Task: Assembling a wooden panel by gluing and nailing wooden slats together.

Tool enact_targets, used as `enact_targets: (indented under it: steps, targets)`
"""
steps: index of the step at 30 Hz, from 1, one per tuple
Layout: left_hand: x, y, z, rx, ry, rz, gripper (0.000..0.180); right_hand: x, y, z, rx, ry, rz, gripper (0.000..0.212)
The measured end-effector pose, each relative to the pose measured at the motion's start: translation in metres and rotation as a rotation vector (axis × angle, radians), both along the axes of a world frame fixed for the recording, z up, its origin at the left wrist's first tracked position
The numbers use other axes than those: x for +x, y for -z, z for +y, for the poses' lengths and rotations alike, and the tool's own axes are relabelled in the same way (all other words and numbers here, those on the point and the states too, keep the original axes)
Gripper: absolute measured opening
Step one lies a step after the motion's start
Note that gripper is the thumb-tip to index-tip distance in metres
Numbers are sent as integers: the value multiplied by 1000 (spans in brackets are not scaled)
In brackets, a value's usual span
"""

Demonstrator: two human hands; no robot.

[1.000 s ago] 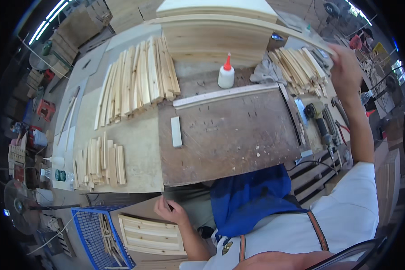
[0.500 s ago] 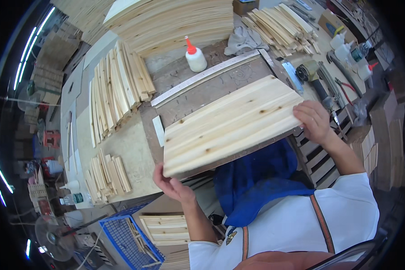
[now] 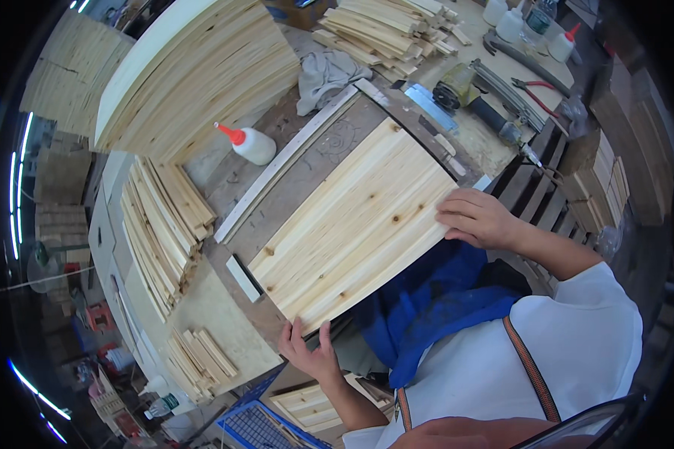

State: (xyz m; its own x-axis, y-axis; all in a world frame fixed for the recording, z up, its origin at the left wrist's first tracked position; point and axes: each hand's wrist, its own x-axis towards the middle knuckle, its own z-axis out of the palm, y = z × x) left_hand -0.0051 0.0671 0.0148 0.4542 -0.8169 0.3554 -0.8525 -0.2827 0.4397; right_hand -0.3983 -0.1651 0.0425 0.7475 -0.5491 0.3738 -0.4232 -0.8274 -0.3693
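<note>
Pine strips (image 3: 161,224) lie stacked in rows along the left side of the bench (image 3: 210,299), with a shorter pile of offcuts (image 3: 202,359) nearer the edge, both within easy reach. Beside them a glue bottle (image 3: 251,144) with a red nozzle lies tipped on its side. At the near corner the left hand (image 3: 311,355) has its fingers (image 3: 298,333) curled over the lower edge of a wooden panel (image 3: 352,224) made of joined boards, gripping it from below, seemingly to steady it. That panel rests flat on a darker work board in the middle of the bench, butted toward a pale straight batten (image 3: 284,168) that appears to serve as a stop. On the far side the right hand (image 3: 479,218) lies on the panel's right edge, fingers closed over it and pressing. Beyond it sit an angle grinder (image 3: 475,101), red-handled pliers (image 3: 539,88) and more strips.
</note>
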Motion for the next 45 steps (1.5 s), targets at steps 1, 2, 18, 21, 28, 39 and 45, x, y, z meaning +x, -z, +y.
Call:
enact_targets:
  steps: [1,2,18,21,28,39,45]
  targets:
    - [1,-1,-4,18,-1,-6,62,1,0,-4,-4,4,8,41]
    - [2,-1,-9,20,-3,-8,62,3,1,-7,-28,3,24,41]
    - [34,5,-74,-26,-6,-99,54,44,0,-51,-64,117,56,38]
    - [31,3,-74,-23,-27,-77,54,56,-18,-43,-57,115,105,36]
    - [32,-2,-74,-22,-72,33,54,150,-30,-65,1393,-43,-443,31]
    - [35,-2,-73,-46,-70,71,54,336,1,-179,2426,-23,-1376,76]
    - [36,-3,-73,-44,-59,93,55,373,7,-193,2296,178,-1604,70]
